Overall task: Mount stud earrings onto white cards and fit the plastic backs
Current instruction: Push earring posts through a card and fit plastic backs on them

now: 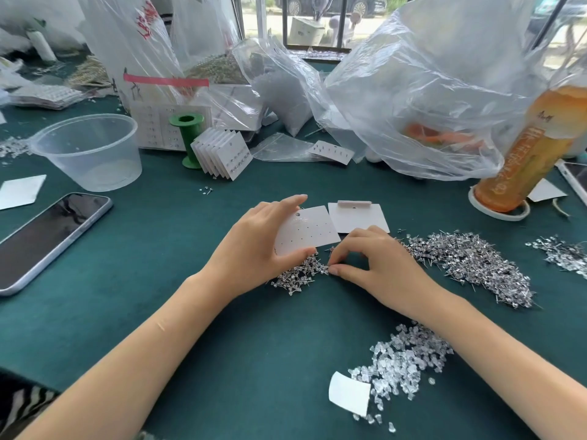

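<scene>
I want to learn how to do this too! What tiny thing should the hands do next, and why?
Probably lift one stud and push its post into a hole. The right hand pinches at the small stud pile, while the left hand holds a white card whose holes look empty.

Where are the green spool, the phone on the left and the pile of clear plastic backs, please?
green spool [188,139]: head view, its stem.
phone [47,239]: head view, middle of its dark screen.
clear plastic backs [405,360]: head view, middle of the pile.

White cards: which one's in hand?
The punched white card, held by the left hand. The card beside it lies flat on the table; the finished cards lean against the green spool.
</scene>
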`<control>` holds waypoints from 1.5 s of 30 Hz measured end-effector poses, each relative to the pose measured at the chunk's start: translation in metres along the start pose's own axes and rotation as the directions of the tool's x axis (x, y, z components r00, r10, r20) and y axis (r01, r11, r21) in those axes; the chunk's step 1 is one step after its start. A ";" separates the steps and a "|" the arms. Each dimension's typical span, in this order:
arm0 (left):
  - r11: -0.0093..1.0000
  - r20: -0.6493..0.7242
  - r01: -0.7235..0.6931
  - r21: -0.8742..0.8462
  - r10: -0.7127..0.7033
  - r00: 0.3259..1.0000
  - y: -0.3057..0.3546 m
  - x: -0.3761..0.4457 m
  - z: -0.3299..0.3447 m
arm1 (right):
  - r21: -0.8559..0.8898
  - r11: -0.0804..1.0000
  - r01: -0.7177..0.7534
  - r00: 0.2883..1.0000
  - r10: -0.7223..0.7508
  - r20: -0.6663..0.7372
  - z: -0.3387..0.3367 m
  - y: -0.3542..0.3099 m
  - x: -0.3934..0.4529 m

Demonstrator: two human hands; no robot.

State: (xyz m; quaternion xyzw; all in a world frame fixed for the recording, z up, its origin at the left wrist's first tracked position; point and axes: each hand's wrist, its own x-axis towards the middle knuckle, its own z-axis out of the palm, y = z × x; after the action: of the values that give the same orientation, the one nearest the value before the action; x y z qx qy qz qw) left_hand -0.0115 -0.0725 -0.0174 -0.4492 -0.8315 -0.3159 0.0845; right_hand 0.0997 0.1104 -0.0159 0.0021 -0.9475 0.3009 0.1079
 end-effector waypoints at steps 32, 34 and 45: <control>0.989 0.092 -0.094 -0.113 0.104 0.990 0.023 -0.002 0.007 | 0.092 0.991 0.092 0.975 -0.071 -0.210 -0.008 -0.038 0.009; 0.987 0.100 -0.095 -0.128 0.108 0.989 0.024 -0.002 0.008 | 0.062 0.991 0.117 0.975 -0.102 -0.198 -0.006 -0.042 0.009; 0.977 0.088 -0.096 -0.192 0.115 0.990 0.025 -0.002 0.012 | -0.072 0.978 0.197 0.970 -0.205 -0.130 -0.003 -0.045 0.008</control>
State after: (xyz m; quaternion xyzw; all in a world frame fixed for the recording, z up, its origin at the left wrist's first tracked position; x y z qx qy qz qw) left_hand 0.0109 -0.0569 -0.0160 -0.5136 -0.7763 -0.3651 0.0175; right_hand 0.0957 0.0761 0.0141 0.0742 -0.9412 0.2601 0.2024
